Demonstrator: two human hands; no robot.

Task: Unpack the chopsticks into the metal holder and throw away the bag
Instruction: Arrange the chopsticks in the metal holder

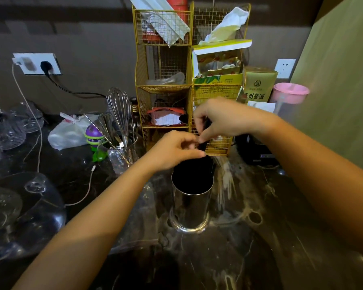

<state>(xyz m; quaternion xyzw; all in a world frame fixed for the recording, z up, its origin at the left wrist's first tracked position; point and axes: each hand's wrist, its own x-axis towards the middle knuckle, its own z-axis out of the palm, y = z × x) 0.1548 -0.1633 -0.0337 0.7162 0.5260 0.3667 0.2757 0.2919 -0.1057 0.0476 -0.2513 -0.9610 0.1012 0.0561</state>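
Note:
A shiny metal holder (pixel 190 204) stands upright on the dark marble counter in the middle of the head view. Black chopsticks (pixel 203 145) stand bunched in it, their tops rising above its rim. My left hand (pixel 172 150) and my right hand (pixel 222 120) are both closed around the tops of the chopsticks, right hand higher. A clear plastic bag (pixel 138 218) lies flat on the counter left of the holder, partly under my left forearm.
A gold wire rack (pixel 164 88) with boxes and packets stands right behind the holder. A glass jar with a whisk (pixel 118 109) and utensils sits to the left, beside a white bag (pixel 68 132). Glassware (pixel 19 206) crowds the left edge. A pink cup (pixel 289 93) is at right.

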